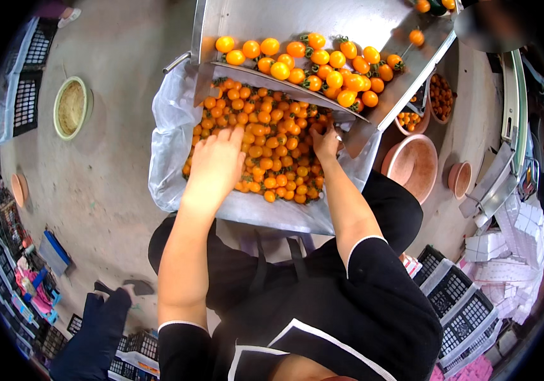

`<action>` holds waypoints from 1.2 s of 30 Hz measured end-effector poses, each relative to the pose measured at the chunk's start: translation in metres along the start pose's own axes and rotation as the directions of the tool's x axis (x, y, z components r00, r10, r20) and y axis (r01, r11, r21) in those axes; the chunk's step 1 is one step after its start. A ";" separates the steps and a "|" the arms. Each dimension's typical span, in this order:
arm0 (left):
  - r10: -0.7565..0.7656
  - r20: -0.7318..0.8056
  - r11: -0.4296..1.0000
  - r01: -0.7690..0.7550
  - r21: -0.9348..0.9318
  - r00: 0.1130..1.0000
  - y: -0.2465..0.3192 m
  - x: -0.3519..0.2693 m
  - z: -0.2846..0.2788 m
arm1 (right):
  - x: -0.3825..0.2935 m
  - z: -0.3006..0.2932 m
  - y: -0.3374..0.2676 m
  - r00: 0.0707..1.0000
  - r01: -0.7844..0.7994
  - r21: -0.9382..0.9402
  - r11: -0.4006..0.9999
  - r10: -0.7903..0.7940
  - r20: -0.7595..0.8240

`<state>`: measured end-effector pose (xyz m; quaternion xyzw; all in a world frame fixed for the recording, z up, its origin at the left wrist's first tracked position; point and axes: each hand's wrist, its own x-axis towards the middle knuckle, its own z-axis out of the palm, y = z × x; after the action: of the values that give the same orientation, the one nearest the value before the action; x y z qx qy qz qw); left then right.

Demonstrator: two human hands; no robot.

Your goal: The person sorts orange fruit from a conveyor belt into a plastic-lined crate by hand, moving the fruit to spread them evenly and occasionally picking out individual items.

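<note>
Orange cherry tomatoes, many with green calyxes, fill a container lined with a pale plastic sheet in front of me. My left hand lies palm down over the left part of the pile, its fingertips among the fruit and its underside hidden. At the right edge of the pile, my right hand reaches in with its thumb and fingers around or beside tomatoes; whether it grips one is hidden. Above the container slopes a metal chute, with more yellow-orange tomatoes gathered behind its lower lip.
On the right floor stand a large pink basin, a smaller tub and a basin with tomatoes. Black crates are stacked at lower right. A pale green basin sits to the left. Another person's dark-clothed leg shows at lower left.
</note>
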<state>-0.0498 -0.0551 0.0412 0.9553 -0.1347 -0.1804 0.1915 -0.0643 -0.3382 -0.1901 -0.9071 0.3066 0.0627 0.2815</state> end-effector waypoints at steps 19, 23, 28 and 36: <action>-0.055 0.057 0.998 0.053 0.039 0.997 0.002 0.006 -0.008 | -0.103 -0.225 -0.100 0.815 0.575 0.526 0.626 -0.383 -0.434; -0.021 -0.221 0.991 -0.009 -0.131 0.975 0.007 0.019 -0.019 | 0.014 -0.288 -0.088 0.737 0.600 0.334 0.727 -0.340 -0.585; -0.008 -0.741 1.000 0.018 0.005 0.671 -0.010 0.026 -0.042 | -0.016 -0.275 -0.132 0.659 0.698 0.098 0.709 -0.583 -0.476; -0.206 -0.681 0.978 0.148 -0.144 0.702 -0.035 0.031 -0.050 | -0.037 -0.238 -0.147 0.682 0.730 0.163 0.664 -0.696 -0.224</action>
<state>0.0048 -0.0183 0.0610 0.9534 0.0462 0.1671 0.2470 -0.0208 -0.3537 0.0878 -0.9155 -0.0493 -0.1550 0.3679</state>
